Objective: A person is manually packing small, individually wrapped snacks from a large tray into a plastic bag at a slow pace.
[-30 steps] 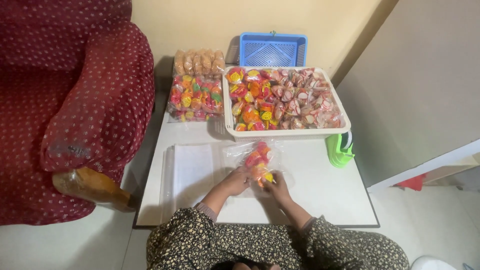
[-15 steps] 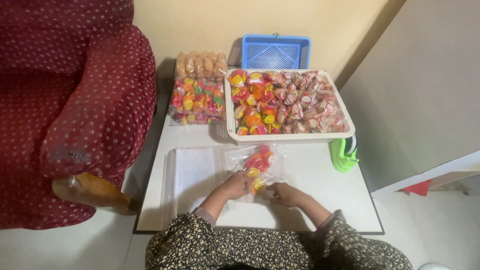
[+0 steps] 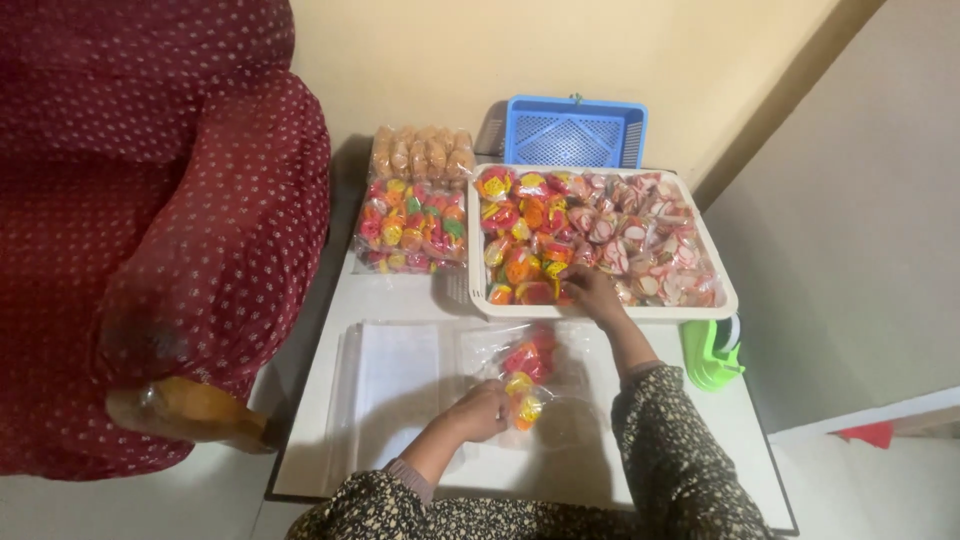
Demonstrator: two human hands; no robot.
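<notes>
Clear bag (image 3: 530, 375) lies flat on the white desk (image 3: 400, 300), near its middle, partly filled with red, orange and yellow wrapped sweets. Bag mouth faces the person.

Left hand (image 3: 480, 410) rests at the near edge of the bag, fingers curled and pinching the plastic beside the lowest sweets. Holding the bag; grip narrow.

Right hand (image 3: 592, 293) is stretched forward over the near rim of the white tray (image 3: 720, 285), fingers bent down onto the sweets at the tray's front edge. Touching them; whether one is actually gripped cannot be told. The forearm crosses above the right part of the bag and hides some of it.

Tray sits just behind the bag, touching or nearly touching it. Left half holds orange, red and yellow sweets; right half holds pink and white ones.

Left of the bag: stack of flat empty clear bags (image 3: 385, 390), overlapping its edge.

Left of the tray, just beside it: sealed pack (image 3: 412, 225) of mixed coloured sweets; behind that, a pack of tan round biscuits (image 3: 422, 150).

Behind the tray, against the wall: blue basket (image 3: 572, 132).

Right of the tray's near corner: green tape dispenser (image 3: 710, 352), at the desk edge.

Far left, beside the desk: dark red dotted armchair (image 3: 150, 230), wooden arm end showing.
</notes>
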